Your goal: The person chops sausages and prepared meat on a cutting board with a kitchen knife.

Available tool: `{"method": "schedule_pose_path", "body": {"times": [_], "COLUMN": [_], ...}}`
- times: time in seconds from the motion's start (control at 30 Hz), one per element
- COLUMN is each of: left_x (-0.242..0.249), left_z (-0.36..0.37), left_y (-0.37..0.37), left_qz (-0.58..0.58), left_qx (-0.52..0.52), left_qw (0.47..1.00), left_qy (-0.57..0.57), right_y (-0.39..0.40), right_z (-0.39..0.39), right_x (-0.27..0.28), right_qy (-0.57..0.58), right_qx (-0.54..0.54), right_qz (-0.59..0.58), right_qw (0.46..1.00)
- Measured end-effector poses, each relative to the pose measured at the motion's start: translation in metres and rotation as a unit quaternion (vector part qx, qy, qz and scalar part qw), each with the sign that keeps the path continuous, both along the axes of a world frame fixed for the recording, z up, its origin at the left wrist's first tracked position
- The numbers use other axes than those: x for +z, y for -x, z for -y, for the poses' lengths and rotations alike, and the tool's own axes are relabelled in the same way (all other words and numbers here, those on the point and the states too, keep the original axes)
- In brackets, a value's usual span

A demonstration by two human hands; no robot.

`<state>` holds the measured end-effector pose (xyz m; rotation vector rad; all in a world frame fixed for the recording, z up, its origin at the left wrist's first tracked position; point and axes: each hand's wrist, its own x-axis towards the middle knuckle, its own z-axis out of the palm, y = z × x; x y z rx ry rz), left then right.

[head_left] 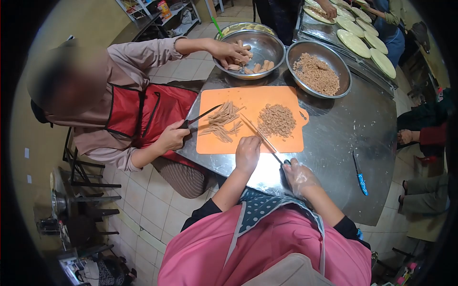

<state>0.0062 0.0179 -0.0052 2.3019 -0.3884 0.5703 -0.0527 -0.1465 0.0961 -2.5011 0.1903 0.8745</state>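
On the counter (329,138), an orange cutting board (287,95) lies along the left edge, carrying a heap of tan sticks (222,119) towards its left end and a heap of small diced pieces (276,120) towards its handle end. The right hand (300,177), in a clear plastic glove, grips the dark handle of a long kitchen knife (260,133), whose blade slants across the board between the two heaps. The bare left hand (248,152) is lowered at the board's front edge beside the blade; whether its fingers press on anything cannot be told. At the counter's left edge, a co-worker's hand (172,136) holds a black-handled knife (206,112), the other reaching among sausage-like pieces in a steel bowl (275,42) at the far edge. Beside that, a second steel bowl (345,69) contains more diced bits. A blue-and-white patterned knife (361,178) lies near the right edge. On the shelf behind, a yellow-and-red packet (164,8) bears print too small to read.
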Motion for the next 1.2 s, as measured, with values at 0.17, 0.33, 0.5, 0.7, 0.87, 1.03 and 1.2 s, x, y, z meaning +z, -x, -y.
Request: {"method": "schedule_pose_path", "body": {"times": [0.17, 0.33, 0.5, 0.7, 0.87, 1.03, 1.2], "left_x": [0.003, 0.004, -0.002, -0.003, -0.002, -0.004, -0.007], "left_z": [-0.001, -0.001, 0.000, 0.020, 0.019, 0.015, 0.018], "left_y": [-0.001, 0.000, -0.005, -0.024, -0.024, -0.024, -0.020], "left_qz": [-0.019, -0.017, 0.001, -0.023, -0.049, -0.032, 0.013], "left_qx": [-0.001, -0.003, -0.012, -0.026, -0.026, -0.040, -0.036], "left_qw": [1.000, 1.000, 1.000, 0.999, 0.998, 0.999, 0.999], "left_qy": [-0.013, -0.002, -0.008, -0.001, -0.007, -0.013, 0.007], "right_y": [0.014, -0.005, -0.018, -0.023, -0.010, 0.009, -0.002], "right_z": [0.001, -0.001, 0.012, 0.023, 0.018, 0.014, 0.012], "right_x": [-0.015, -0.026, -0.034, -0.027, -0.024, -0.007, -0.040], "right_qy": [0.048, 0.008, -0.036, -0.050, 0.026, 0.055, 0.031], "right_qx": [0.020, 0.015, -0.058, -0.058, 0.012, 0.016, -0.001], "right_qz": [0.003, 0.003, 0.031, 0.052, 0.103, 0.085, 0.102], "right_qw": [0.999, 1.000, 0.997, 0.996, 0.994, 0.995, 0.994]}}
